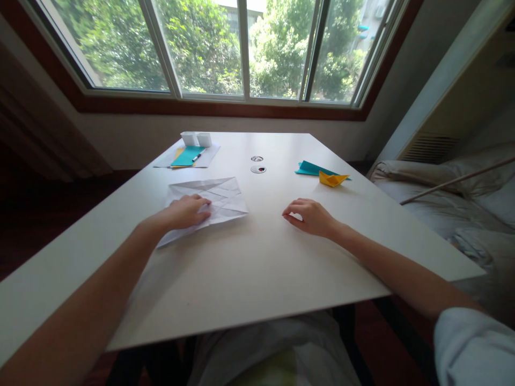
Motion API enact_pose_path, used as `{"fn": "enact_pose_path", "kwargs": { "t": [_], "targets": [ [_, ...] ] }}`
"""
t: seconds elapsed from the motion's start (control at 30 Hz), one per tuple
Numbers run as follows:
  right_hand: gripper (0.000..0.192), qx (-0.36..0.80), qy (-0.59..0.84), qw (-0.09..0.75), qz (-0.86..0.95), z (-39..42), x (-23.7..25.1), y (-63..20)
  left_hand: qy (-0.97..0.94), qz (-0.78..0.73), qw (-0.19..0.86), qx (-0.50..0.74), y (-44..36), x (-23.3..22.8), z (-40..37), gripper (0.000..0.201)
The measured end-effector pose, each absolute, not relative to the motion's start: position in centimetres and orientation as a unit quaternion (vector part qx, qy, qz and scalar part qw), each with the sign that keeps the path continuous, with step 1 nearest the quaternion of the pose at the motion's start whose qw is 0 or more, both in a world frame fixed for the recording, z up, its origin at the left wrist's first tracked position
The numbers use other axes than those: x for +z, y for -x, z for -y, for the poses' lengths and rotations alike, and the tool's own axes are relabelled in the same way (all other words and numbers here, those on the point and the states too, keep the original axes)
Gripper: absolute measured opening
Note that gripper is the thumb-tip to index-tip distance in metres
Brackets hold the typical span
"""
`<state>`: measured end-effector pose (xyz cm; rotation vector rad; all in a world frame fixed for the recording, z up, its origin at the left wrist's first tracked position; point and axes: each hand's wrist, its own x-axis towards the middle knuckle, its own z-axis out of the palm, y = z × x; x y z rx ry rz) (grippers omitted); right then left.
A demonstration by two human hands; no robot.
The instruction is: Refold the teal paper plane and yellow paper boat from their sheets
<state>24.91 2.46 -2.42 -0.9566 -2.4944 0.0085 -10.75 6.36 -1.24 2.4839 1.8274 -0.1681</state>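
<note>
A creased white sheet of paper [219, 198] lies flat on the white table [257, 268], left of the middle. My left hand [185, 212] rests palm down on its near left part, fingers curled over the sheet. My right hand [309, 216] rests on the bare table to the right of the sheet, fingers loosely bent and holding nothing. A small yellow folded paper boat [332, 179] sits further back on the right, beside a teal folded paper [311, 169].
At the back left lie a teal sheet [187, 156] on white paper, a pen [198, 156] and two small white boxes [196, 139]. A round cable hole [258, 169] is in the table's middle. A wide window stands behind; a bed [454, 198] is at the right.
</note>
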Motion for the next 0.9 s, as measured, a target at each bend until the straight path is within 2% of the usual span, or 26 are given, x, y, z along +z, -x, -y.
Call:
{"fn": "enact_pose_path", "kwargs": {
  "t": [0.2,0.3,0.4,0.63,0.9],
  "targets": [
    [0.017,-0.003,0.293,0.265,0.918,-1.1,-1.9,-23.6,-0.892,-0.452,0.01,0.007,2.4,-2.0,-1.5,0.051],
    [0.018,-0.005,0.295,0.263,0.919,-0.6,-2.0,-23.0,-0.882,-0.468,-0.027,0.048,-0.8,-2.8,0.3,0.048],
    [0.02,-0.001,0.321,0.222,0.921,-0.6,-2.7,-22.8,-0.87,-0.487,-0.029,0.067,-2.1,-3.7,1.0,0.05],
    [0.062,0.066,0.361,0.071,0.927,-1.4,-4.6,-23.6,-0.861,-0.504,0.064,0.006,-1.5,-4.2,0.7,0.082],
    [0.094,0.123,0.403,0.002,0.907,-1.2,-3.8,-23.9,-0.854,-0.51,0.099,-0.021,-1.5,-3.9,0.3,0.093]
  ]
}}
